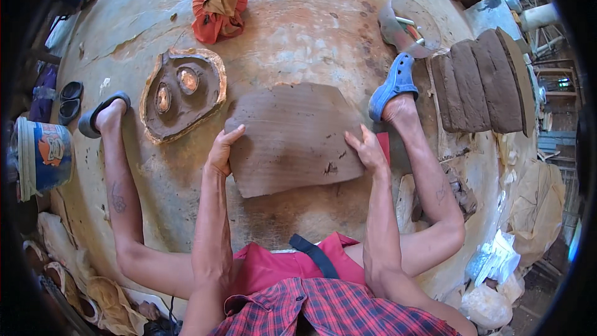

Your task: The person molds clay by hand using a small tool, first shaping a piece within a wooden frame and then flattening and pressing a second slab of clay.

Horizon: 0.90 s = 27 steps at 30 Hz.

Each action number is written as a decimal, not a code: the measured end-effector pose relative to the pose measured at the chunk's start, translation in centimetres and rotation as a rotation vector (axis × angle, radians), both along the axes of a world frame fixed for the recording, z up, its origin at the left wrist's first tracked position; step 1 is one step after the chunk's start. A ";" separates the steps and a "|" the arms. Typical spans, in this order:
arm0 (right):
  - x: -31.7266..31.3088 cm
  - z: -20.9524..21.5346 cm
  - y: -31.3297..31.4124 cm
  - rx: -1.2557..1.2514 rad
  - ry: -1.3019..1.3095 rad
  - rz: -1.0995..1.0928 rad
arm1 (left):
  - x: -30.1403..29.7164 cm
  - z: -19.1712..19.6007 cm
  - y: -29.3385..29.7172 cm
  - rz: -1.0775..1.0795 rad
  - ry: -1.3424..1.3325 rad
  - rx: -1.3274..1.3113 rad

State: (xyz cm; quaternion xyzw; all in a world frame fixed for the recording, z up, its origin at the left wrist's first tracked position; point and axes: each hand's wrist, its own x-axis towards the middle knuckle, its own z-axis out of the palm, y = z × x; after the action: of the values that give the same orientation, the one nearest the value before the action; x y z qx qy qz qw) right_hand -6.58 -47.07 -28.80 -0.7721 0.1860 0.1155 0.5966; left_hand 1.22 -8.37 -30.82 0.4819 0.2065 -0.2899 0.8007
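A broad brown slab of wet clay [292, 137] with uneven edges is held between my two hands, in front of my lap. My left hand [222, 149] grips its left edge, thumb on top and fingers hidden beneath. At the right edge, my right hand [368, 148] holds it the same way, thumb and a finger showing on the upper face. A few dark nicks mark the slab near its lower right. To the left lies a rounded clay-lined mould [183, 96] with a pale rim and two oval raised rings inside.
A tied red cloth bundle [219, 15] lies ahead on the floor. Thick clay slabs [479, 84] are stacked at right, below a clear round container [407, 28] holding small tools. My blue clog [393, 87] is right of the slab. A printed bucket [43, 158] stands far left.
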 end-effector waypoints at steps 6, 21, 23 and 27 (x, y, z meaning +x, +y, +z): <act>-5.8 -3.6 -2.7 0.383 0.181 -0.163 | -2.8 0.1 0.7 0.041 0.115 -0.086; 0.5 3.0 2.9 -0.050 -0.222 -0.201 | 0.5 2.2 -0.5 -0.108 -0.253 0.036; 0.2 5.9 4.1 -0.255 -0.280 -0.138 | 0.1 4.9 -2.1 -0.226 -0.420 0.117; -0.9 7.4 5.5 -0.387 -0.346 0.008 | -0.9 10.2 -5.3 -0.492 -0.720 0.447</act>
State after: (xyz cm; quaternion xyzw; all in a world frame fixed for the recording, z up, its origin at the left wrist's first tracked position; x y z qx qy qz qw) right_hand -7.47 -41.58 -21.39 -0.8808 0.0969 -0.0538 0.4602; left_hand 0.31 -13.65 -20.64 0.7462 -0.1463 -0.2338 0.6059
